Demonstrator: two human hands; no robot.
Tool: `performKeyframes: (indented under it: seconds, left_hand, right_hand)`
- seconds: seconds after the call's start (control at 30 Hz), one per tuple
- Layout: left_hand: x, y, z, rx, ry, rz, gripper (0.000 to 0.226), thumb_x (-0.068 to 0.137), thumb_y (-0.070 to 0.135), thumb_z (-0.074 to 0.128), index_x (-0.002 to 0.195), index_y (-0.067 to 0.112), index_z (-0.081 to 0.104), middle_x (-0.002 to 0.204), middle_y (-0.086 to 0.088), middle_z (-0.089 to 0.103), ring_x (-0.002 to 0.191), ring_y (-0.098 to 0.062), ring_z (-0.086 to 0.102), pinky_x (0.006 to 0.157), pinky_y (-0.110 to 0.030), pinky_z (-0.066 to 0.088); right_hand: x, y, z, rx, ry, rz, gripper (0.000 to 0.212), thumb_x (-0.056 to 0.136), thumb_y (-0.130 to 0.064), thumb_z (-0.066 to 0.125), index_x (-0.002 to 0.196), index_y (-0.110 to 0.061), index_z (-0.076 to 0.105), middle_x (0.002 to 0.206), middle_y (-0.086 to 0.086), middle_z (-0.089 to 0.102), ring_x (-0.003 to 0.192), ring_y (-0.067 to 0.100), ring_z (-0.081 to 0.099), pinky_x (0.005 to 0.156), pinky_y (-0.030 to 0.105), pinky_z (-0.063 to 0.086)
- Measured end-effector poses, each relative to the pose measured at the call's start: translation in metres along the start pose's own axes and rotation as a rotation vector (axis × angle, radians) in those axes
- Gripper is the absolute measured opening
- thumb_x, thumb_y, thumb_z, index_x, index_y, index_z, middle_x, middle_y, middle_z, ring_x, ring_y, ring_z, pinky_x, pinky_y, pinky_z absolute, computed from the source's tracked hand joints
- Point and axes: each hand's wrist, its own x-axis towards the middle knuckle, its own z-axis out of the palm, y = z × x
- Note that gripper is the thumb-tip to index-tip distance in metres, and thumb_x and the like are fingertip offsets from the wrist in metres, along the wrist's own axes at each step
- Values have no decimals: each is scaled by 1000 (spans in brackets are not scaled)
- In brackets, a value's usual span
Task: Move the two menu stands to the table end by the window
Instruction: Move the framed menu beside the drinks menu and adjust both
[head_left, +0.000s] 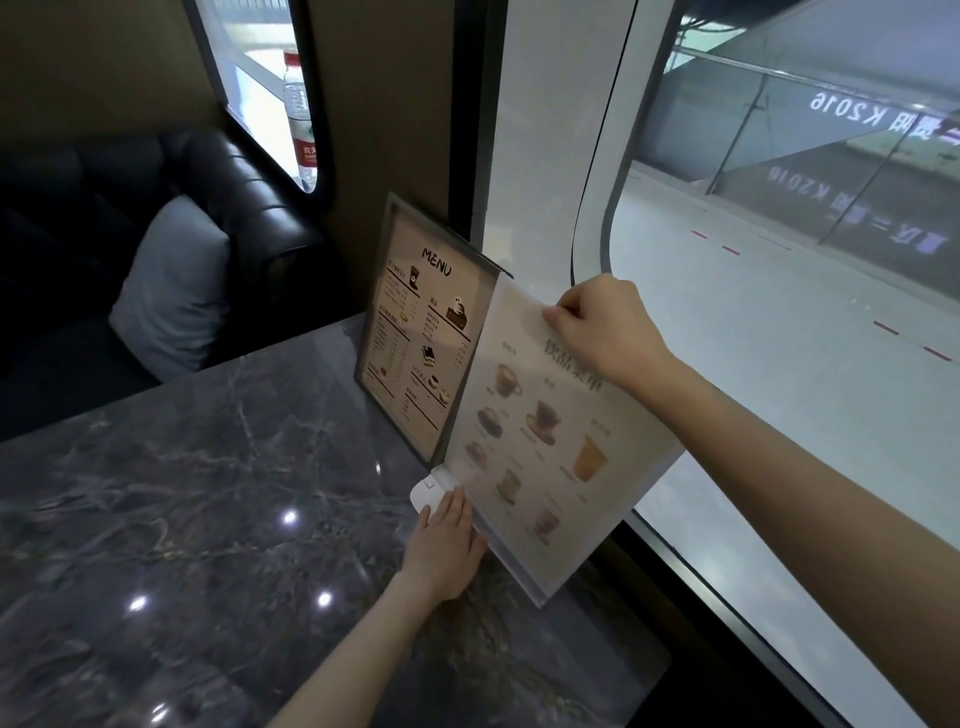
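Two menu stands are upright at the window end of the dark marble table (208, 493). The framed brown stand headed MENU (415, 343) leans against the wall beside the window. Just right of it is a clear acrylic stand with a drinks menu (540, 447), overlapping the framed one's right edge. My right hand (597, 327) pinches the acrylic stand's top edge. My left hand (447, 545) rests flat on its white base at the table surface, fingers together.
A large window (779, 338) runs along the table's right edge. A black leather bench (223, 208) with a grey cushion (166, 291) lies beyond the table's far side. A water bottle (300, 119) stands in a small window opening above.
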Motion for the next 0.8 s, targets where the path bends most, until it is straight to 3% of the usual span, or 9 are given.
performKeyframes:
  seconds: [0.33, 0.67, 0.8]
  left_hand:
    - [0, 3, -2, -19, -4, -12, 61, 99, 40, 15, 149, 9, -3, 159, -5, -7, 146, -17, -8, 119, -39, -2]
    - [-1, 6, -8, -35, -10, -27, 60, 99, 38, 15, 149, 8, -1, 159, -5, -6, 147, -17, -6, 118, -38, -2]
    - [-2, 3, -11, -88, 1, -26, 60, 99, 40, 15, 149, 9, 2, 160, -5, -3, 147, -17, -4, 118, -39, -1]
  right_hand:
    - [3, 1, 0, -44, 1, 21, 35, 85, -16, 47, 86, 16, 61, 91, 33, 67, 85, 46, 61, 74, 53, 54]
    - [4, 0, 0, -163, -45, 2, 36, 88, -20, 46, 97, 11, 62, 94, 30, 68, 84, 40, 63, 78, 51, 54]
    - [1, -5, 1, -193, -23, -35, 31, 90, -20, 44, 108, 1, 57, 103, 20, 66, 90, 35, 61, 81, 50, 53]
